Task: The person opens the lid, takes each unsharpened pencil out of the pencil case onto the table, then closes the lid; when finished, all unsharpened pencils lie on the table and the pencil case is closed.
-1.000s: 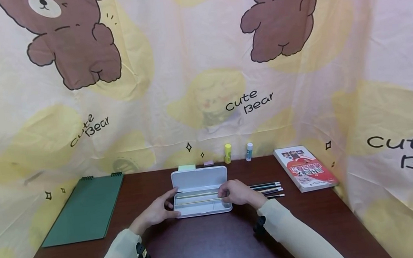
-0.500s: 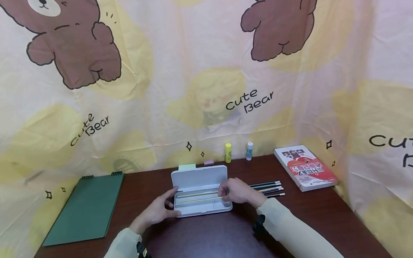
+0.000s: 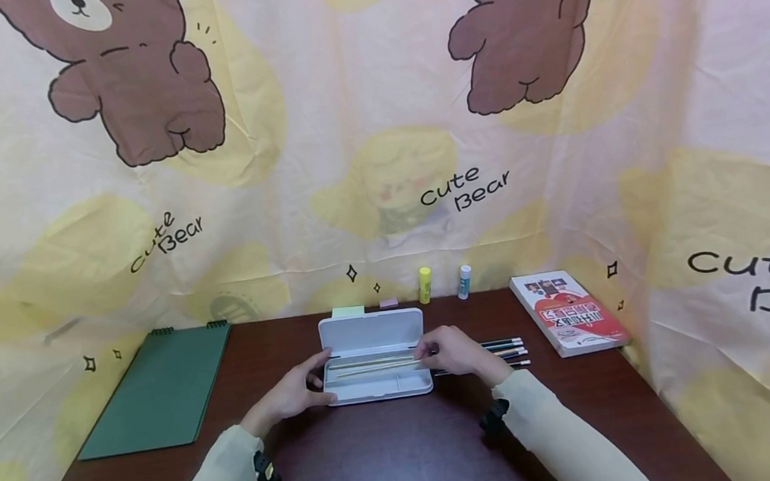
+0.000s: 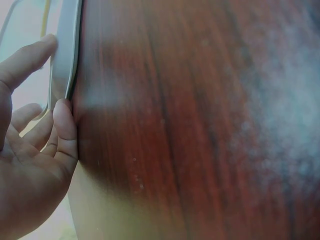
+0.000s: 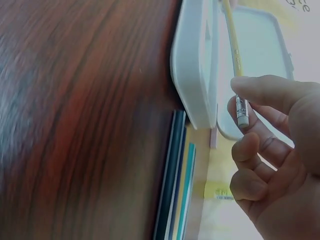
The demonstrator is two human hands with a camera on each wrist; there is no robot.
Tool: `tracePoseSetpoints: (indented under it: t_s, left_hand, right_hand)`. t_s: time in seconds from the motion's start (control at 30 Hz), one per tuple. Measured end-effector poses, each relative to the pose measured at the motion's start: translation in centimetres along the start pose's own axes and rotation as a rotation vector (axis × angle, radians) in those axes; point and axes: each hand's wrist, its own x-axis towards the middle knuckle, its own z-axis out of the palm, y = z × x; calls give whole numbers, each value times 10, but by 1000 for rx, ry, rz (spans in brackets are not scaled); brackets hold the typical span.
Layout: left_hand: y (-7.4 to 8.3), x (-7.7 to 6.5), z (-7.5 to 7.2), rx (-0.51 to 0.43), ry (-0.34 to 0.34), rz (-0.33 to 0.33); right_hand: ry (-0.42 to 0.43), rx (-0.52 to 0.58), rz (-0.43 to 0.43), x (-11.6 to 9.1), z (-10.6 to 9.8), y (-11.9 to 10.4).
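Observation:
A white pencil case point(image 3: 371, 332) lies on the table with its lid raised at the back. My left hand point(image 3: 290, 391) holds the left end of the case, thumb at the near corner and fingers toward the hinge side. Over the right end, my right hand point(image 3: 459, 350) pinches a yellow pencil point(image 5: 235, 47) between thumb and index finger, close to its white eraser end. The pencil points left, over the case. Another thin pencil point(image 3: 361, 363) shows in the case's back part. The left wrist view shows left fingertips point(image 4: 64, 117) at the case's end wall.
Several dark and coloured pencils point(image 5: 175, 185) lie on the table right of the case. A red-and-white book point(image 3: 570, 312) is at the right, a green spiral pad point(image 3: 157, 390) at the left. Behind stand a yellow stick point(image 3: 425, 286), a glue stick point(image 3: 464, 282) and sticky notes point(image 3: 348, 312).
My right hand has shifted right and slightly up, drawing the yellow pencil with it from its place in the case. The left hand has stayed on the case.

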Motion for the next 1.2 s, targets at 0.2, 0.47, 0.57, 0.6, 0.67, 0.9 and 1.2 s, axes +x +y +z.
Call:
tracePoseSetpoints:
  t_s: [0.2, 0.47, 0.57, 0.6, 0.67, 0.9, 1.2]
  left_hand:
    - [-1, 0, 0, 9, 5, 6]
    - [-2, -1, 1, 16, 7, 9]
    - [-2, -1, 1, 12, 7, 20]
    - [-3, 0, 1, 12, 7, 24]
    - [-3, 0, 1, 16, 5, 30]
    - [-1, -1, 1, 10, 6, 18]
    - [-1, 1, 0, 8, 2, 19]
  right_hand:
    - [21, -1, 30, -11, -8, 10]
    - [24, 26, 105, -32, -24, 31]
    - [25, 34, 123, -41, -31, 41]
    - [26, 36, 123, -43, -33, 45]
    - [26, 35, 126, -49, -37, 53]
    - [14, 26, 174, -68, -53, 77]
    - [13, 64, 251, -90, -68, 100]
